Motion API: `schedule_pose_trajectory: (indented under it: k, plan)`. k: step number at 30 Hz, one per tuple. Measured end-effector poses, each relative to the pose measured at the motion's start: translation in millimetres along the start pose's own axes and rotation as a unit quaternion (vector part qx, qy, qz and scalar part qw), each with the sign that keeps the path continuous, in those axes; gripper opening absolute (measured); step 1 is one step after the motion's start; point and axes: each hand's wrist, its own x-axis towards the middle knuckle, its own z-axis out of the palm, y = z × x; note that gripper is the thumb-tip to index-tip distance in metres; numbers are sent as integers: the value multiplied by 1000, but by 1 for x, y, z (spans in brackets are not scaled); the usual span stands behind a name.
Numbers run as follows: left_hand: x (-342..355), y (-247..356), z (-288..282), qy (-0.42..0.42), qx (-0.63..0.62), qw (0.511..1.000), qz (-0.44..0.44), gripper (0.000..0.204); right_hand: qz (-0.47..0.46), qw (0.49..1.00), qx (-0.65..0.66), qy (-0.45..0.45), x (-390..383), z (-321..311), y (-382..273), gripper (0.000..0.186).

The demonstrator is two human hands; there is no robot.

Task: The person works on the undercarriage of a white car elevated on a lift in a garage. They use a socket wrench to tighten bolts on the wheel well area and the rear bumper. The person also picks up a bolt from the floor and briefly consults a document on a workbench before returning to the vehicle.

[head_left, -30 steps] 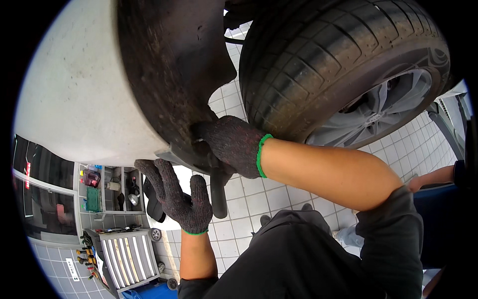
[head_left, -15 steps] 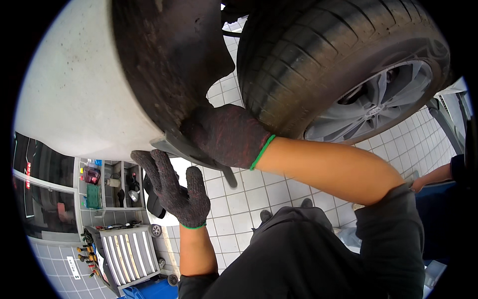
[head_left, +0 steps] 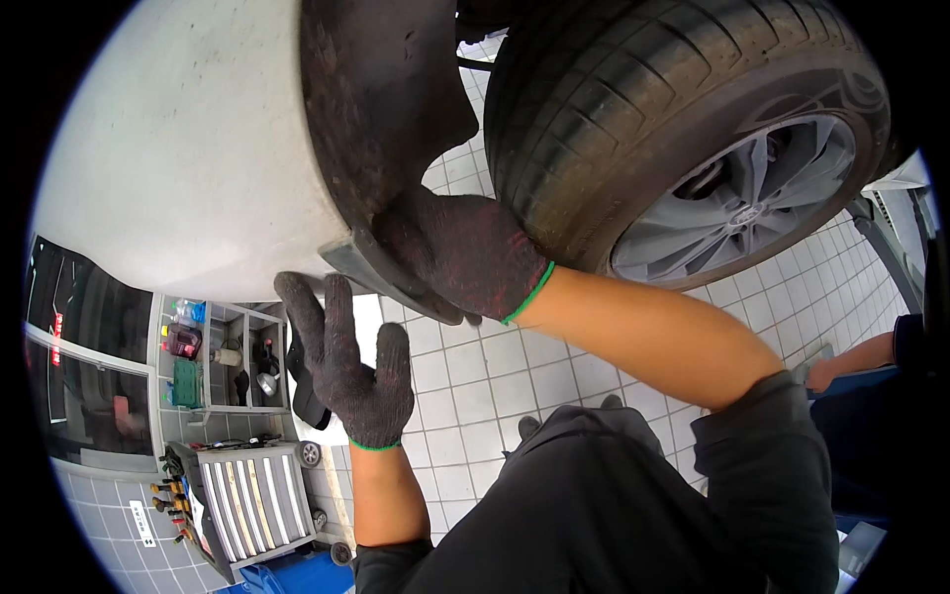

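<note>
A white car bumper [head_left: 188, 148] hangs at upper left, with a dark, dirty wheel arch liner [head_left: 381, 94] along its curved edge. A black trim strip [head_left: 391, 279] runs from the bumper's lower corner. My right hand [head_left: 460, 252], in a dark knit glove with a green cuff, is closed at the liner's lower edge beside this strip; its fingertips are hidden. My left hand [head_left: 346, 361], gloved alike, is open, its fingers apart and their tips at the bumper's underside. Right of my right hand stands the tyre [head_left: 594, 129] with its silver wheel rim [head_left: 737, 213].
A grey tool cabinet [head_left: 257, 500] on casters stands at lower left, below a shelf [head_left: 230, 361] with bottles and parts. A blue bin [head_left: 302, 574] is beside it. At the right edge, another person's arm [head_left: 861, 361] reaches in near a lift arm [head_left: 881, 238]. White tiles [head_left: 475, 396] cover the floor.
The bumper and liner have shifted to the right in view. The trim strip's free end has moved up, close under my right hand. My left hand's fingers have spread a little.
</note>
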Motion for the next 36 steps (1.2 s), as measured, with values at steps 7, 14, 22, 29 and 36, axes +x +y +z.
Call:
schedule_pose_trajectory:
  k: [7,14,22,29,36]
  plan:
    - [-39,57,14,-183,-130,929,-294,44,49,990,109,79,-7,15,3,29]
    - [-34,59,59,-237,-127,900,-344,41,162,948,271,48,0,0,-6,43]
    - [-67,31,94,-191,20,963,-189,23,209,939,271,-16,-12,-24,-15,45]
    - [-64,34,91,-201,116,966,-115,27,192,944,248,-102,-28,-32,-4,34]
    - [-84,48,50,-238,-75,939,-236,53,199,945,228,-121,-26,-30,-3,31]
